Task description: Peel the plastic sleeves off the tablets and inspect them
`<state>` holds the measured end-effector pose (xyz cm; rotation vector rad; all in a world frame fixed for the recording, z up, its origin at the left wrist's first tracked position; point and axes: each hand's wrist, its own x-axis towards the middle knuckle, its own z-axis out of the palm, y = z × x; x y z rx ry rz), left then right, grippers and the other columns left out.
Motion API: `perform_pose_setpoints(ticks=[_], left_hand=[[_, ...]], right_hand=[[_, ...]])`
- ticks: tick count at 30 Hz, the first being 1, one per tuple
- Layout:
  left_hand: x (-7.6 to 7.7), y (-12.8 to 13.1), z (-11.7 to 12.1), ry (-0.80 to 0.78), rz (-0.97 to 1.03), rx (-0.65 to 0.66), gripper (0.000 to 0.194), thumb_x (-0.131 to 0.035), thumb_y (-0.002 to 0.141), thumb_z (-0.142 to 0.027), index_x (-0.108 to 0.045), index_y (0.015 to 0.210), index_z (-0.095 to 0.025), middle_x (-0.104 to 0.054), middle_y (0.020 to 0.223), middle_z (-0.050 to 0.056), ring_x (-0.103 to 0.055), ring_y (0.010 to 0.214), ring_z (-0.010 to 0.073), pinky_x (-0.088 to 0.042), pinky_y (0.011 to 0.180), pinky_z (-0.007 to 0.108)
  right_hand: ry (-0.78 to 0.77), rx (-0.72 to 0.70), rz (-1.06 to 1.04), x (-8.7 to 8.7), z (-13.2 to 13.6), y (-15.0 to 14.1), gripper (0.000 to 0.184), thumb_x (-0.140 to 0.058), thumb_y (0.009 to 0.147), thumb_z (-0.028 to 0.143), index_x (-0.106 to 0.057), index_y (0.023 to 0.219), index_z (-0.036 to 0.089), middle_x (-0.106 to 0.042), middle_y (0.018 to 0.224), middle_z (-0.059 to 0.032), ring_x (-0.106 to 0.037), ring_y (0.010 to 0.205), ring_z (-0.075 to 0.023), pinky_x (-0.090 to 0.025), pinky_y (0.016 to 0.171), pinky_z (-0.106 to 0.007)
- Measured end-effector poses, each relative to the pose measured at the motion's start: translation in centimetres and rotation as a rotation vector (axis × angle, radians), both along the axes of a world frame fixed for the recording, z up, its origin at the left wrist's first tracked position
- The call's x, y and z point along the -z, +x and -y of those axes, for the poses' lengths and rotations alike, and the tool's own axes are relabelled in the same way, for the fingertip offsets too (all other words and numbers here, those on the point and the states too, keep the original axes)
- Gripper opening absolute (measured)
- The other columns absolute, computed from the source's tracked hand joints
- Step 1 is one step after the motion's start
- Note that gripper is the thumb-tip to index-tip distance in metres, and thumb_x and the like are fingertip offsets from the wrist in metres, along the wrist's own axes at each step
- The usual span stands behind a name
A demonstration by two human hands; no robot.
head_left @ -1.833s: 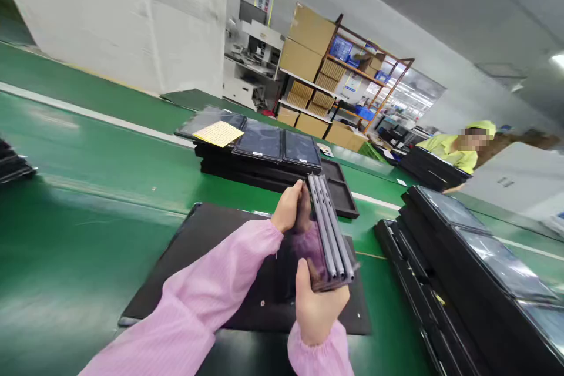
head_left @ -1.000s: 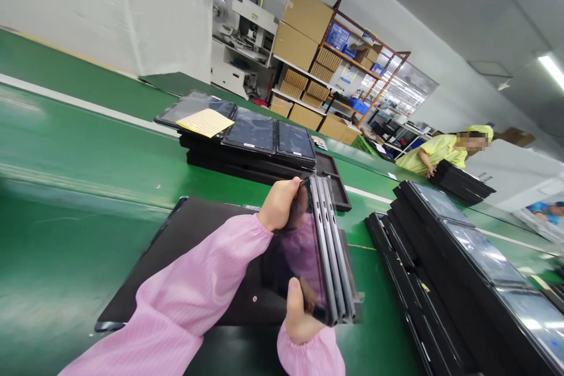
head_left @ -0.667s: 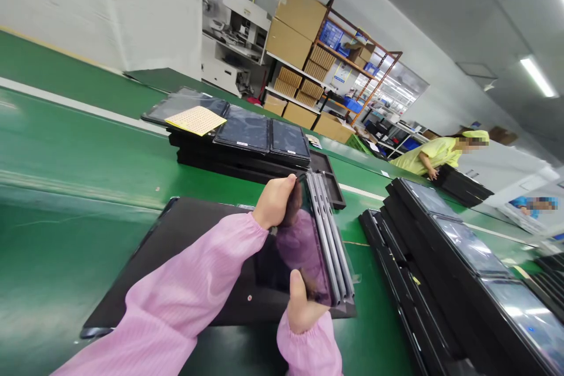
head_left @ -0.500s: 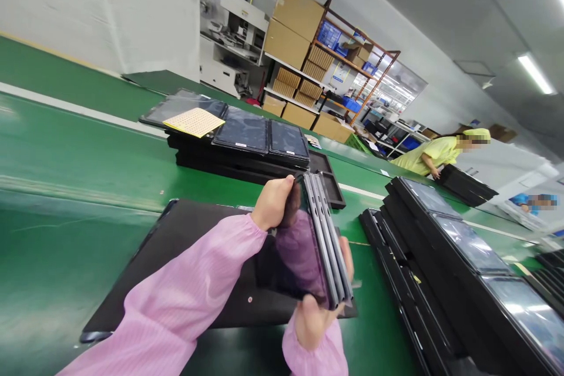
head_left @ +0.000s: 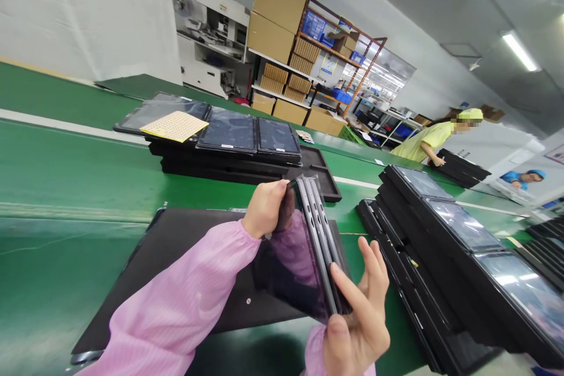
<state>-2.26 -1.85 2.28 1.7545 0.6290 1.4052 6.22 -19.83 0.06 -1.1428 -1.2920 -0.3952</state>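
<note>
A stack of several thin tablets with dark glossy faces and grey edges stands tilted upright before me. My left hand is closed around its upper left edge, fingers hidden behind it. At the lower right corner, my right hand touches the stack with thumb and index finger, its other fingers spread away. Beneath lies a black board with a small white dot on it. Just behind are stacked black trays topped with dark tablets and a yellow-edged sticker sheet.
On the right stand tall stacks of black trays bearing screens. The green work surface runs across the view. Farther off, a person in yellow handles black trays. Cardboard boxes and shelves stand behind.
My right hand has moved from behind the stack's lower end to its right side, and its fingers have spread. My left hand keeps its hold. The view has shifted slightly.
</note>
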Motion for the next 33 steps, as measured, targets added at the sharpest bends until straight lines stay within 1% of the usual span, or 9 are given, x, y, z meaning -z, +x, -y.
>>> perform_pose_setpoints(ticks=[3,6,12,15,18,21,24,30,33], left_hand=[[0.1,-0.1,0.1,0.019,-0.005,0.015,0.069,-0.023,0.089,-0.08,-0.041,0.053,-0.023,-0.05,0.048,0.002,-0.042,0.048,0.0147,-0.033,0.049,0.031],[0.2,-0.1,0.2,0.024,-0.015,0.025,0.069,-0.022,0.089,-0.078,-0.043,0.054,-0.023,-0.051,0.05,0.003,-0.045,0.049,0.0156,-0.035,0.051,0.031],[0.0,-0.1,0.4,0.011,-0.02,0.015,0.07,-0.024,0.087,-0.083,-0.043,0.054,-0.024,-0.05,0.049,0.003,-0.047,0.049,0.0164,-0.034,0.05,0.032],[0.0,-0.1,0.5,-0.006,-0.027,0.012,0.072,-0.024,0.085,-0.085,-0.043,0.053,-0.024,-0.049,0.048,0.003,-0.046,0.048,0.0167,-0.034,0.05,0.032],[-0.1,-0.1,0.5,-0.001,-0.029,0.021,0.071,-0.025,0.085,-0.085,-0.042,0.053,-0.024,-0.049,0.048,0.002,-0.045,0.048,0.0166,-0.033,0.05,0.032],[-0.2,-0.1,0.6,0.006,-0.039,0.015,0.071,-0.024,0.085,-0.085,-0.04,0.053,-0.024,-0.048,0.048,0.002,-0.044,0.048,0.0165,-0.033,0.051,0.032],[-0.2,-0.1,0.6,0.01,-0.048,0.006,0.07,-0.024,0.086,-0.084,-0.039,0.053,-0.025,-0.048,0.047,0.002,-0.045,0.048,0.0169,-0.034,0.051,0.032],[-0.2,-0.1,0.6,0.032,-0.035,-0.007,0.069,-0.026,0.087,-0.082,-0.043,0.053,-0.024,-0.049,0.047,0.002,-0.045,0.047,0.0163,-0.033,0.049,0.032],[-0.4,-0.1,0.6,0.039,-0.025,-0.005,0.071,-0.026,0.087,-0.083,-0.043,0.052,-0.024,-0.047,0.046,0.002,-0.042,0.045,0.0152,-0.031,0.047,0.032]], right_hand=[[0.024,0.03,0.075,-0.1,0.3,0.3,0.027,-0.055,0.095,0.035,-0.075,0.11,0.025,-0.051,0.153,-0.0066,-0.033,0.146,-0.0416,-0.03,0.111,-0.068],[0.074,0.073,0.147,0.0,-0.1,0.6,0.024,-0.054,0.093,0.031,-0.076,0.102,0.026,-0.053,0.149,-0.0046,-0.037,0.143,-0.0392,-0.034,0.109,-0.064],[0.2,0.192,0.185,0.2,-1.1,0.8,0.023,-0.051,0.088,0.032,-0.074,0.082,0.027,-0.064,0.118,-0.0103,-0.048,0.128,-0.0409,-0.045,0.094,-0.063],[0.213,0.22,0.217,0.1,-1.1,1.0,0.02,-0.052,0.085,0.032,-0.07,0.078,0.027,-0.063,0.105,-0.011,-0.049,0.122,-0.0394,-0.045,0.092,-0.061],[0.274,0.264,0.255,-0.1,-1.1,1.1,0.014,-0.054,0.081,0.027,-0.065,0.071,0.027,-0.06,0.094,-0.0084,-0.051,0.112,-0.0336,-0.042,0.095,-0.058],[0.31,0.295,0.243,-0.4,-1.1,1.0,0.013,-0.055,0.077,0.023,-0.059,0.066,0.028,-0.055,0.089,-0.0059,-0.05,0.104,-0.029,-0.041,0.098,-0.055],[0.308,0.309,0.234,-0.6,-1.1,0.9,0.012,-0.055,0.076,0.023,-0.056,0.065,0.028,-0.054,0.088,-0.0056,-0.048,0.098,-0.0282,-0.041,0.096,-0.055],[0.331,0.224,0.191,-0.5,-1.0,0.9,0.019,-0.058,0.081,0.026,-0.052,0.063,0.027,-0.053,0.088,-0.0053,-0.05,0.099,-0.0279,-0.041,0.099,-0.056],[0.323,0.066,0.038,-0.6,-0.8,1.3,0.018,-0.054,0.089,0.036,-0.06,0.075,0.026,-0.059,0.097,-0.0058,-0.054,0.101,-0.0268,-0.041,0.105,-0.056]])
